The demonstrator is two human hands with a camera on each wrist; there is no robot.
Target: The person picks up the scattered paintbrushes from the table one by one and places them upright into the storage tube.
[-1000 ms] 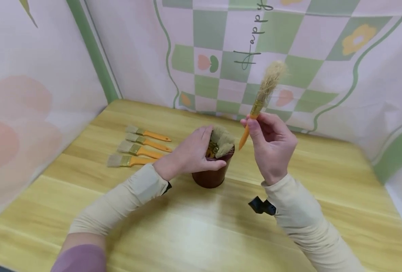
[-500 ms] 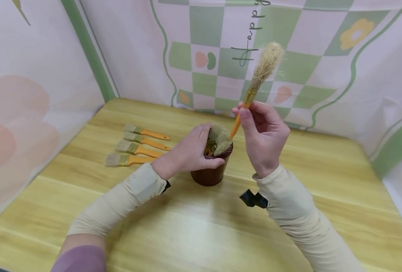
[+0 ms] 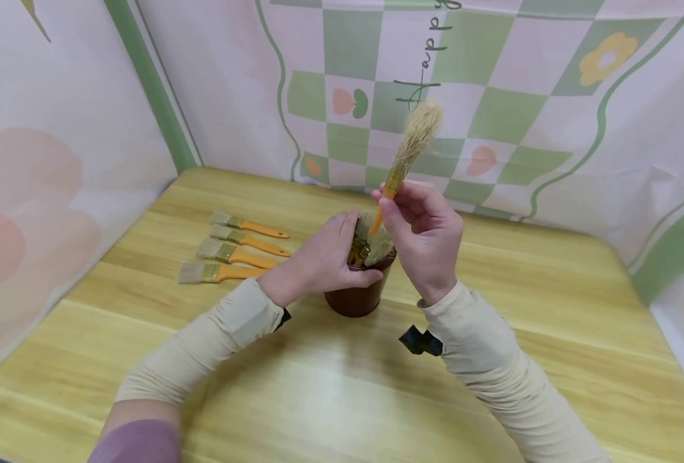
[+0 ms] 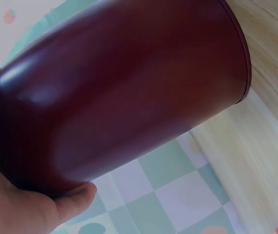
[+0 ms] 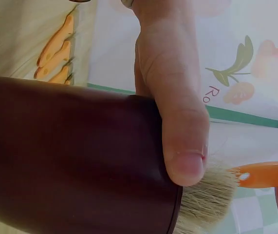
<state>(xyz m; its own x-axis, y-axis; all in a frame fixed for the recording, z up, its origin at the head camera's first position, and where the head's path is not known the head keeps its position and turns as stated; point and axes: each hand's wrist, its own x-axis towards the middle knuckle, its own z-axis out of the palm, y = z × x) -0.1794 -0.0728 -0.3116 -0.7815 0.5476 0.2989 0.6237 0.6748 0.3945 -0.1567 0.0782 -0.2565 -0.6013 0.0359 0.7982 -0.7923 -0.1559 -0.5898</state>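
A dark reddish-brown pot (image 3: 353, 299) stands on the table with paintbrushes (image 3: 381, 249) in it, their pale bristles showing at the rim. My left hand (image 3: 318, 257) grips the pot's rim from the left, thumb along the near side. That thumb (image 5: 187, 141) crosses the rim in the right wrist view. Between thumb and fingers, my right hand (image 3: 425, 241) pinches another paintbrush (image 3: 417, 135) by its orange handle. It tilts with bristles up, and the handle's lower end overlaps the bristles in the pot. The right wrist view shows its holed handle end (image 5: 270, 174) close beside those bristles.
Left of the pot, several flat paintbrushes (image 3: 237, 257) with orange handles lie in a row, bristles to the left. The wooden table (image 3: 318, 405) meets a printed cloth (image 3: 353, 71) at the back. Black pieces (image 3: 419, 341) stick out under the right wrist.
The right hand rose slightly, then moved left and down with the paintbrush, bringing its handle end from right of the pot to over its opening. The left hand keeps its grip on the pot.
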